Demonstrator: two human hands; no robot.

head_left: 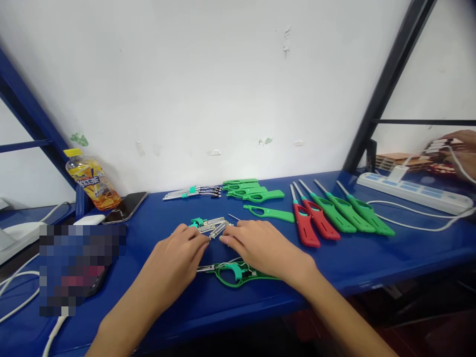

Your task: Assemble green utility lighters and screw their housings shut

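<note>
My left hand (178, 250) is closed at the fingertips beside a small heap of slim silvery metal parts (218, 229); what it pinches is too small to make out. My right hand (262, 243) reaches the heap from the other side, thumb and fingers drawn together, their contents hidden. A thin metal rod tip (233, 216) shows just beyond its fingers. Below both hands lies an opened green lighter half-shell (226, 283) with a teal trigger (235, 270), inner parts and a metal tube; my right hand covers part of it. Teal pieces (197, 222) lie behind my left hand.
Green handle shells (256, 191) and metal tubes with wires (193, 192) lie along the wall. Red lighters (307, 223) and green lighters (357, 213) lie at right, near a power strip (414, 191). A bottle (94, 178) and phone (126, 207) are left. Another person's hand (463, 148) shows far right.
</note>
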